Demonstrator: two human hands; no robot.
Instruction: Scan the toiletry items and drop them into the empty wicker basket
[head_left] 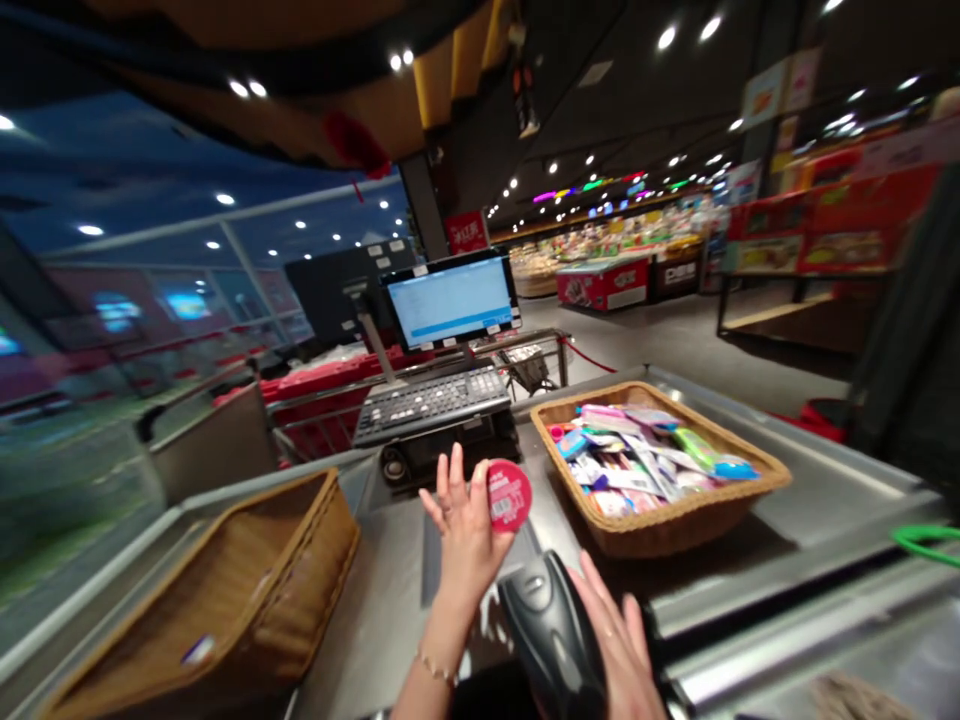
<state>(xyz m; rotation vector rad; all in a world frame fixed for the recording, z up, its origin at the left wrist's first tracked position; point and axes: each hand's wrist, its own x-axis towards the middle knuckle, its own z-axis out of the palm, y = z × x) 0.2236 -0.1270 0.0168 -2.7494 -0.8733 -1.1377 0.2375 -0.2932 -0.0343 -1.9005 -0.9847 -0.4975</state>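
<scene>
My left hand (466, 540) is raised over the metal counter, pinching a round red container (509, 496) at its edge. A printed label with a barcode faces me. Below and to its right is a black barcode scanner (553, 625), its lower end cut off by the frame. My right hand (616, 640) lies along the scanner's right side, fingers stretched and apart; its thumb and palm are partly hidden. To the right stands a wicker basket (660, 535) heaped with small packaged goods (637, 455), several of them toothbrush-like packs.
At the left, another wicker basket (300, 560) holds a small white-and-blue item (198, 651). Behind my left hand stand a keyboard (435, 402) and a lit monitor (451, 300). A metal counter edge (795, 590) runs along the right, with a green loop (926, 543) near it.
</scene>
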